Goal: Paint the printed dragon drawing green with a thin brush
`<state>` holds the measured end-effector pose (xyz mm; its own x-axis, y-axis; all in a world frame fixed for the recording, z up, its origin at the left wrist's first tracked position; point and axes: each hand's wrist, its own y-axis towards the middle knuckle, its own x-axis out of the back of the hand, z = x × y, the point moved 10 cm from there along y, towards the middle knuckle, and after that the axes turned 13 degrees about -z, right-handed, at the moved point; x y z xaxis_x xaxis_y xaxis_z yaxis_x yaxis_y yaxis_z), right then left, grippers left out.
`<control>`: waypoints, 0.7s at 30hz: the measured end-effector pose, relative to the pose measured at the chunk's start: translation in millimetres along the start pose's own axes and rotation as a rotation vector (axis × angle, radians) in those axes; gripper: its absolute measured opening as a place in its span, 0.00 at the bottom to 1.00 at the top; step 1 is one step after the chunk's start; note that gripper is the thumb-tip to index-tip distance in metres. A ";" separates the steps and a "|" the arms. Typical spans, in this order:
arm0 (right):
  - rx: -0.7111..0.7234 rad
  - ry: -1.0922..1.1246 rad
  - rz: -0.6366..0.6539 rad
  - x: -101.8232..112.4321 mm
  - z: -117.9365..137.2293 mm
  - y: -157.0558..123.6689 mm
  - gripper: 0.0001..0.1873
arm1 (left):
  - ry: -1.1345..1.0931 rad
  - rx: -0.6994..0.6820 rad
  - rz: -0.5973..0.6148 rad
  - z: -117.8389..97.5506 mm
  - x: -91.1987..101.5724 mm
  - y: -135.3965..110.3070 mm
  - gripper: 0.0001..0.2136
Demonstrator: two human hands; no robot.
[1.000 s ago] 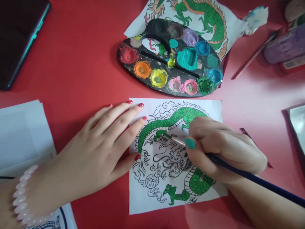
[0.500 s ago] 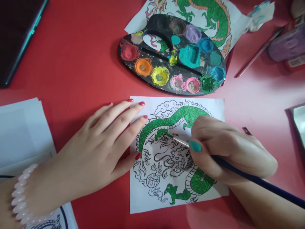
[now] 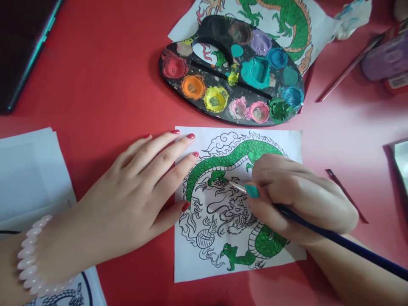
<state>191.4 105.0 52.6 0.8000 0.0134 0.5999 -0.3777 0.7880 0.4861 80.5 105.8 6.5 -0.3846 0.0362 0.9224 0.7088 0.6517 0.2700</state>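
A sheet with a dragon drawing (image 3: 191,270) lies on the red table, its body and one lower leg painted green, the head and flames still bare line work. Flat and open, my left hand (image 3: 140,182) rests with its fingertips on the sheet's left edge. My right hand (image 3: 296,195) is closed around a dark blue paintbrush (image 3: 344,242). The brush tip touches the dragon's upper claw, which is partly green. Beyond the sheet sits a black paint palette (image 3: 204,70) with wells of many colours, among them a dark green one.
Another painted dragon sheet (image 3: 314,36) lies under the palette, a crumpled tissue (image 3: 353,19) by it. A thin brush (image 3: 347,195) lies right of my hand, a second brush (image 3: 347,70) near a purple container (image 3: 382,59). Papers (image 3: 28,170) and a dark device (image 3: 25,46) are at left.
My right hand has shifted slightly left with the paintbrush, uncovering more of the thin brush on the right. The brush tip stays on the upper claw; my left hand is still.
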 end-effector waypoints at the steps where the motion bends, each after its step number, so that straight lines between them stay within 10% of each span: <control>1: -0.001 -0.006 0.001 0.3 -0.5 0.0 0.17 | -0.002 0.001 0.001 0.2 -0.1 -0.1 0.24; 21: 0.008 -0.002 -0.059 2.8 2.3 1.9 0.17 | -0.030 -0.011 -0.028 1.0 0.7 -1.0 0.24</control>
<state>191.9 105.2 56.6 0.8199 -0.0342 0.5714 -0.3337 0.7825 0.5257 78.9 105.8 6.6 -0.4215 0.0407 0.9059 0.7040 0.6443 0.2986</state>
